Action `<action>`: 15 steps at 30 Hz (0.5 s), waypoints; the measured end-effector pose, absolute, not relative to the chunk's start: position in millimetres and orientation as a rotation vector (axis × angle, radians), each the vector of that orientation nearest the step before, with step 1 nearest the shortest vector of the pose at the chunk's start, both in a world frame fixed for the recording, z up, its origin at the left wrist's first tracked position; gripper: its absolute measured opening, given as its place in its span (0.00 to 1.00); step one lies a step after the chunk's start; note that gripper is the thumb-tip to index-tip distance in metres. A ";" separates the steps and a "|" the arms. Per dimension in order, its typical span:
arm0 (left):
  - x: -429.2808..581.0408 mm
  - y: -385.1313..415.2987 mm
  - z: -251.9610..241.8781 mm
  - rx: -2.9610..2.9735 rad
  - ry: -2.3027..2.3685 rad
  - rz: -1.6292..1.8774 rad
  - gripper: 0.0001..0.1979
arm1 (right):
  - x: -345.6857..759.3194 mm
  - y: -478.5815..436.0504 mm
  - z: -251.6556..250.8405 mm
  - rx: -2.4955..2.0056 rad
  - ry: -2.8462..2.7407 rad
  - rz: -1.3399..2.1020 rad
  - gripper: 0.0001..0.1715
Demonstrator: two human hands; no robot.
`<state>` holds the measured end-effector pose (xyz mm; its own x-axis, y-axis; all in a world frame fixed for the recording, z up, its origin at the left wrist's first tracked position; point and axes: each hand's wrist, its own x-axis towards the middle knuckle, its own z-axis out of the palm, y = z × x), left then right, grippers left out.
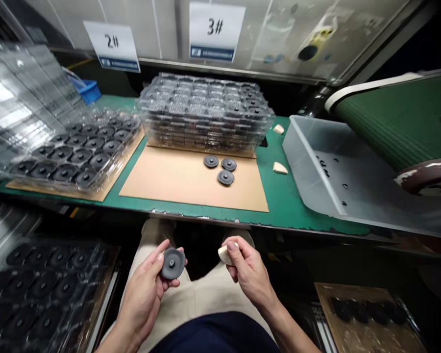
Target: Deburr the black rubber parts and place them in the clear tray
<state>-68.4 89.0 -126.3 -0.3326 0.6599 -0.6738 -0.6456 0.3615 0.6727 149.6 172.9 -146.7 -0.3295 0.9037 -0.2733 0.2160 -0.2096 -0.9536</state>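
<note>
Above my lap, my left hand (149,282) holds a round dark grey rubber part (173,264) between thumb and fingers, its small centre stud facing up. To the right, my right hand (248,267) pinches a small cream-coloured piece (225,255); the two hands are apart. On the cardboard sheet (176,176) in front of me lie three similar dark discs (226,177). Two more cream pieces (280,168) rest on the green table to the right of the cardboard.
Stacked clear trays (206,113) stand behind the cardboard. An open tray of discs (81,157) sits at the left. A translucent bin (316,171) and a green belt (400,117) are at the right. More trays (40,289) lie below the table's edge (206,218).
</note>
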 end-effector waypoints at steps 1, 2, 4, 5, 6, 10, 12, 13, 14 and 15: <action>-70.0 91.6 -125.8 0.005 1.387 1.340 0.23 | 151.3 180.7 -144.5 -1.332 -1.497 1.550 0.25; -71.9 94.6 -125.0 0.002 1.394 1.351 0.22 | 152.5 189.6 -141.4 -1.323 -1.520 1.510 0.24; -75.6 101.2 -123.7 0.003 1.409 1.370 0.22 | 152.5 209.9 -133.1 -1.297 -1.606 1.423 0.20; -77.4 104.8 -123.5 0.007 1.417 1.382 0.21 | 150.8 220.9 -128.4 -1.272 -1.664 1.368 0.18; -79.3 108.7 -123.8 0.014 1.426 1.395 0.22 | 147.6 232.2 -123.7 -1.239 -1.730 1.301 0.15; -89.7 127.9 -125.4 0.052 1.488 1.438 0.27 | 119.0 278.2 -110.3 -1.032 -2.099 0.981 0.10; -96.5 141.0 -120.9 0.088 1.524 1.453 0.31 | 96.8 299.8 -109.1 -0.938 -2.269 0.865 0.09; -99.9 148.5 -116.1 0.114 1.541 1.467 0.33 | 84.4 309.7 -109.9 -0.893 -2.330 0.829 0.08; -102.9 156.5 -109.7 0.149 1.558 1.485 0.34 | 71.4 319.0 -111.4 -0.846 -2.375 0.807 0.07; -105.7 165.1 -101.9 0.193 1.574 1.505 0.34 | 58.2 327.5 -113.4 -0.796 -2.413 0.794 0.05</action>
